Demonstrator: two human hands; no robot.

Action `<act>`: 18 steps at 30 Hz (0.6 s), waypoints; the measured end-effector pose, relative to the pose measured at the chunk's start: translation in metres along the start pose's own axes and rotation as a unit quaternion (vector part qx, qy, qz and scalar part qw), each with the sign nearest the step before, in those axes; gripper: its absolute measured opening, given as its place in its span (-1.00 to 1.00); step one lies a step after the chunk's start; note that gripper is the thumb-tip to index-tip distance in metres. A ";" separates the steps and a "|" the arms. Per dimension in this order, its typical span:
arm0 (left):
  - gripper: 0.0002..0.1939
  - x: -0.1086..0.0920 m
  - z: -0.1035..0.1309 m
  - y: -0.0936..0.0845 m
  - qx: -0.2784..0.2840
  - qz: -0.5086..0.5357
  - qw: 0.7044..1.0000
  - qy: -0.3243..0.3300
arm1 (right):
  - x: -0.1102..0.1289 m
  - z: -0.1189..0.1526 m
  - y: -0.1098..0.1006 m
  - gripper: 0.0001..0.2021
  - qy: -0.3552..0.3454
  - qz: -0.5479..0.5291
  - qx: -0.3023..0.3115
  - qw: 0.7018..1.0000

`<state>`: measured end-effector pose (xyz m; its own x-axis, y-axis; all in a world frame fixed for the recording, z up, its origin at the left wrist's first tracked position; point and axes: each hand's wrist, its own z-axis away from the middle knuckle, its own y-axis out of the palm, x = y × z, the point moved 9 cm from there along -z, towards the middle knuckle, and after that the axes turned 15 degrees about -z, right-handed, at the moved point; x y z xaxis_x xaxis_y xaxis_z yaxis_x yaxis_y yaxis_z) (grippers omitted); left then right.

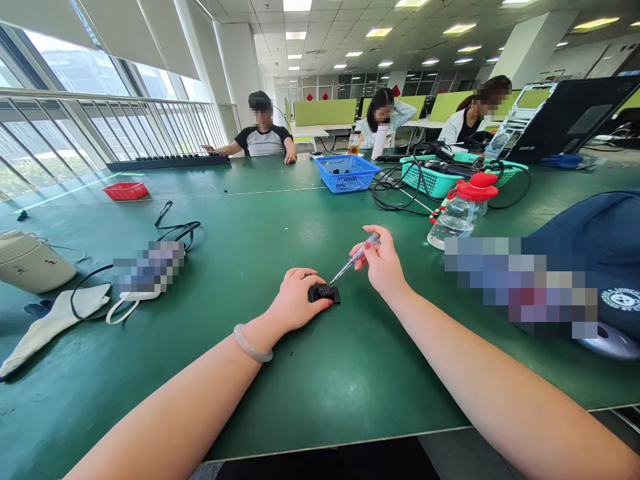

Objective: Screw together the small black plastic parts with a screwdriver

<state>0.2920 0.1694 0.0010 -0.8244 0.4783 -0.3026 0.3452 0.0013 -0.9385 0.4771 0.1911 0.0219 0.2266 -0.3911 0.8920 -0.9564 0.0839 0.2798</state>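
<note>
Small black block point(329, 293) with screwdriver point(345, 268), on a green table point(320, 407)

Item one: the block, lying flat on the table near its front edge, between the two hands. We record a low, squarish base, dark all over, with a rounded, raised part on top that carries small bright flecks. Finer detail is too small for us to make out.

Item two: the screwdriver, slim, with a see-through handle and a thin, shiny shaft. It slants down to the left, its tip at the raised part; we cannot tell whether the two touch.

Hands: we find the left hand point(295, 300) grasping the block from its left side, fingers behind and thumb in front. A pale bracelet point(249, 345) circles that wrist. The right hand point(384, 263) grips the screwdriver by its handle, between thumb and fingers.

Markings: at right, a dark blue cap point(590, 233) bears a round white badge point(623, 299) with a pale figure, ringed by lettering too small for us to read. At left, a beige container point(30, 263) on its side shows small dark marks, also unreadable. On the black case point(570, 123) behind, we note a plain grey patch.
</note>
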 end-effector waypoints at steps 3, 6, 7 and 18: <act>-0.66 0.000 0.000 0.001 0.004 -0.005 1.000 0.000 | 0.008 0.003 0.003 -0.63 -0.027 0.028 0.012 0.999; -0.66 0.000 0.000 0.001 0.003 -0.009 1.000 0.002 | 0.017 0.006 0.008 -0.64 -0.049 0.054 0.025 0.997; -0.66 0.000 0.000 0.001 0.002 -0.009 1.000 0.002 | 0.020 0.008 0.010 -0.64 -0.054 0.060 0.030 0.996; -0.67 0.001 0.000 0.000 -0.011 0.004 1.000 0.002 | 0.001 -0.002 0.004 -0.40 0.006 -0.009 0.011 1.000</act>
<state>0.2910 0.1702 0.0009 -0.8202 0.4812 -0.3093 0.3613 0.0165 -0.9323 0.4738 0.1926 0.0250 0.2458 -0.3804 0.8915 -0.9560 0.0567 0.2878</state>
